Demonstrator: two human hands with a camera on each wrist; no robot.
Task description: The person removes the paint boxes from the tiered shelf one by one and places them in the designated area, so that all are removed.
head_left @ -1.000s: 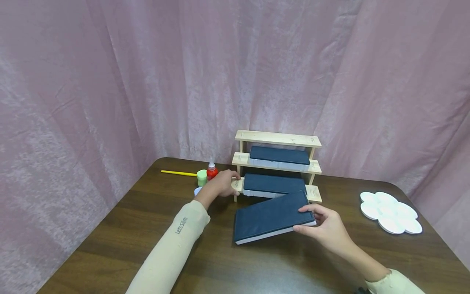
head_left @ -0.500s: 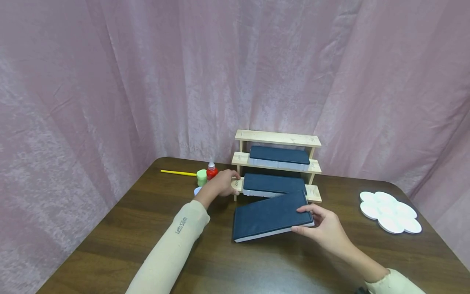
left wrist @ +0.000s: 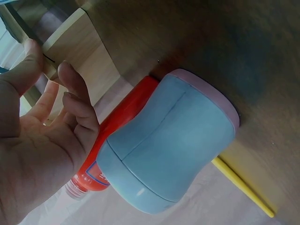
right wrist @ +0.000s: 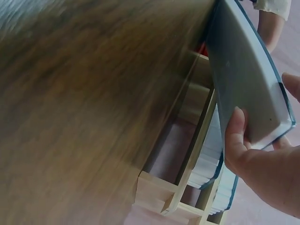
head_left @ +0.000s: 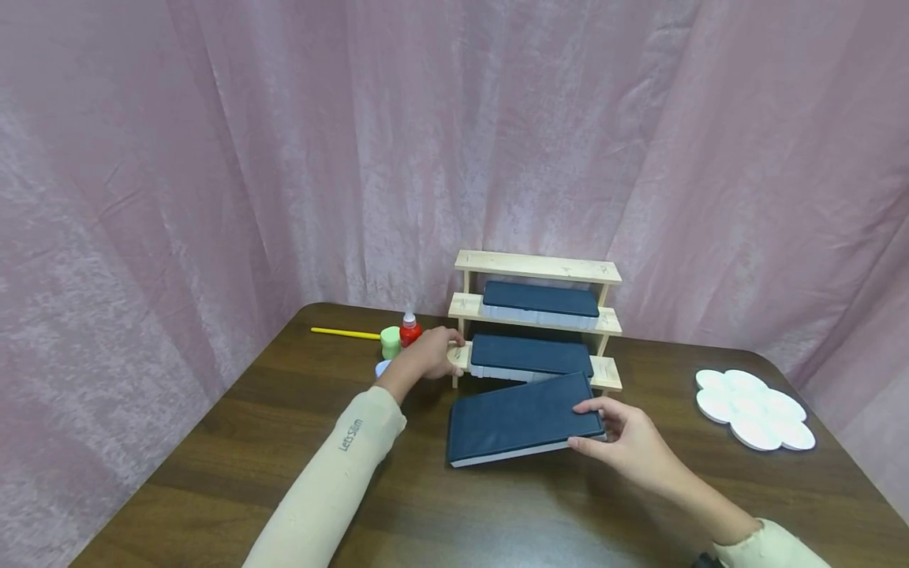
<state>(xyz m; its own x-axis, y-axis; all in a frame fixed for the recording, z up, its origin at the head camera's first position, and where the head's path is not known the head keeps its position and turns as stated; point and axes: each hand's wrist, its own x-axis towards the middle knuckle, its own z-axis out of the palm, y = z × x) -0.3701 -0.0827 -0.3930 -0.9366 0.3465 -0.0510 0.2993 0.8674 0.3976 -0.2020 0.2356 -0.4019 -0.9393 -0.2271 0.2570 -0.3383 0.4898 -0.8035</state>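
Note:
My right hand (head_left: 632, 443) pinches the right end of a flat rectangular case (head_left: 521, 420) with a dark blue top and white sides. It is tilted in front of a three-tier wooden display shelf (head_left: 537, 266). The right wrist view shows the white underside of the case (right wrist: 243, 70), thumb against it, above the table. My left hand (head_left: 428, 355) grips the left end of the lowest tier. One matching case (head_left: 540, 298) lies on the middle tier, another (head_left: 529, 355) on the lowest, its front partly hidden by the held one.
Left of the shelf stand a red bottle (head_left: 409, 331), a green waisted container (head_left: 390, 344) and a light blue one (left wrist: 168, 136), mostly behind my left arm. A yellow stick (head_left: 346, 334) lies farther left. On the right lies a white cloud-shaped palette (head_left: 754, 410). Pink curtains (head_left: 540, 126) hang behind.
The held case has shifted slightly left, and its raised far corner has come down a little. My left hand stays at the shelf's end.

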